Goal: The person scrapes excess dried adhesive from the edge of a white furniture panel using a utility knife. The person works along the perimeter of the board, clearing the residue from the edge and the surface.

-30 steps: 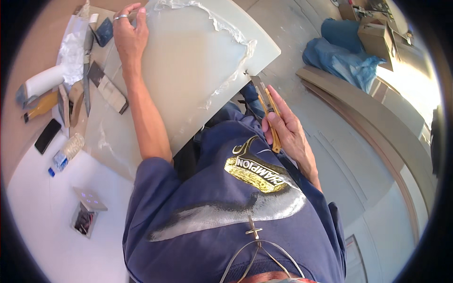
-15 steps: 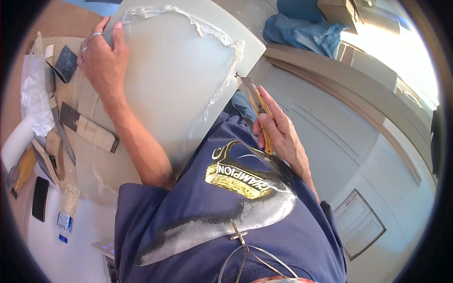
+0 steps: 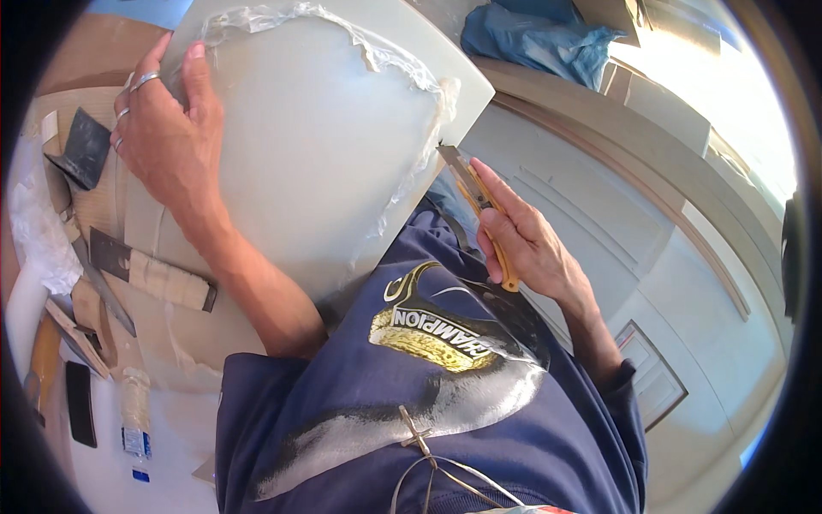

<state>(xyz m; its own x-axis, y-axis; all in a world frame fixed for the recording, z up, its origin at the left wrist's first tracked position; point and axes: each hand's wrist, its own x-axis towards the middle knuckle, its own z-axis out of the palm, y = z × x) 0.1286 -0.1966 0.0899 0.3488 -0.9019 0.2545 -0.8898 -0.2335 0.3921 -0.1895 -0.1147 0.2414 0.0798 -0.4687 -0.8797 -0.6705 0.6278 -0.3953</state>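
Note:
A pale grey panel [image 3: 291, 146] stands tilted before me, with torn clear plastic film [image 3: 368, 51] running ragged along its border. My left hand [image 3: 175, 141] holds the panel at its left edge, thumb on the face and fingers curled over the rim. In my right hand [image 3: 527, 236] is a yellow snap-off utility knife [image 3: 484, 197], blade pointing up and left. The blade tip lies at the panel's right border, close beside the film edge; whether it touches cannot be made out.
Left of the panel lie a scraper with a taped handle [image 3: 154, 274], a black blade [image 3: 86, 150], crumpled plastic [image 3: 43, 223], a dark phone [image 3: 81, 403] and a plastic bottle [image 3: 135, 420]. A blue plastic bag [image 3: 531, 43] and long boards [image 3: 599, 120] are at the right.
The view has shifted slightly. My right hand and the knife have moved a little right and down, the blade still near the panel's border. My left hand keeps its hold.

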